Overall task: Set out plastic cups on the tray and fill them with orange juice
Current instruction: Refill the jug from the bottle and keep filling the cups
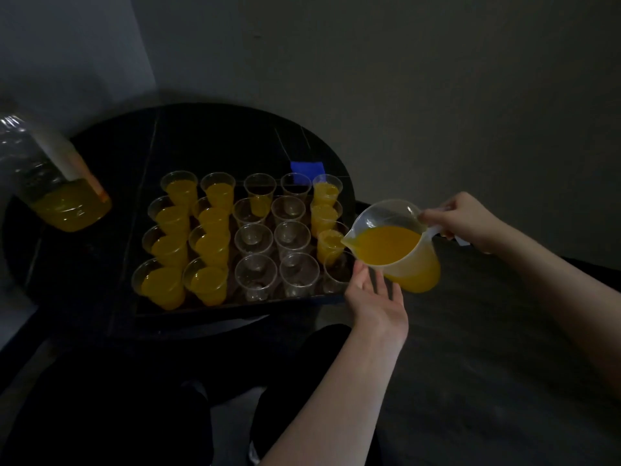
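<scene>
On the dark round table [215, 136] sits a dark tray [235, 306] holding clear plastic cups [255, 243] arranged in five columns of four. Both left columns are filled with orange juice [171, 248], each cup roughly two-thirds full. Of the two middle columns, only the far cup of the left one holds some juice; the rest are clear and hold no visible liquid. In the right column, the three far cups [324, 215] contain juice; the nearest cup [337, 272] shows none. Beside the tray's right edge, a translucent measuring jug [400, 243] is held tilted, its spout pointing toward the right column and lying just above the third cup's rim. The jug is about half full of opaque orange juice. No stream from the spout can be made out in the dim light. The person's right hand [465, 218] grips the jug's handle, fingers curled around it. The left hand [378, 302] is below the jug, fingers straight and relaxed, fingertips close to the jug's lower wall and the nearest right cup; whether they touch either cannot be told. At the table's left edge stands a large clear bottle [50, 176], leaning in the wide-angle view, with juice in its bottom portion. A blue patch [307, 169] lies on the table behind the tray.
</scene>
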